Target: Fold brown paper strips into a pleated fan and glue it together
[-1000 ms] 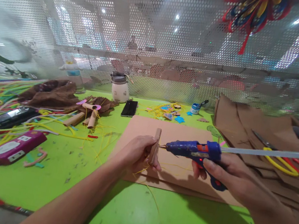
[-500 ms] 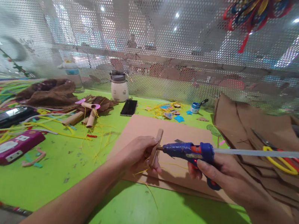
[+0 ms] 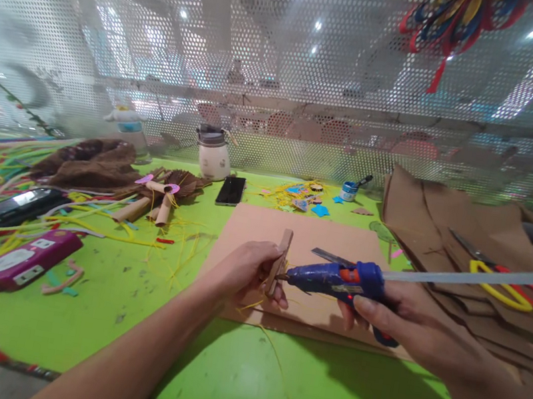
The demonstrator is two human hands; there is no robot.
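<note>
My left hand (image 3: pixel 255 268) is closed on a narrow brown cardboard strip (image 3: pixel 279 262), held upright and slightly tilted. In my right hand (image 3: pixel 394 317) is a blue glue gun (image 3: pixel 335 279), with a long whitish glue stick (image 3: pixel 471 276) jutting out of its back. Its nozzle points left and meets the strip near its lower half; a small red light glows on the body. Beneath both hands lies a flat cardboard sheet (image 3: pixel 252 227). A dark flat blade-like piece (image 3: pixel 331 256) shows on the sheet behind the gun, partly covered. Thin yellow strands hang near my left fingers.
Scissors with yellow and red handles (image 3: pixel 500 285) rest on folded brown cardboard (image 3: pixel 445 221) at right. A phone (image 3: pixel 231 190), a jar-like bottle (image 3: pixel 213 154) and a blue paint pot (image 3: pixel 349 191) stand behind. Left are a purple box (image 3: pixel 27 258), cardboard tubes (image 3: pixel 163 210) and coloured strips.
The glue gun's nozzle has slid down along the cardboard strip, and my right hand has dropped slightly with it. My left hand keeps its hold on the strip.
</note>
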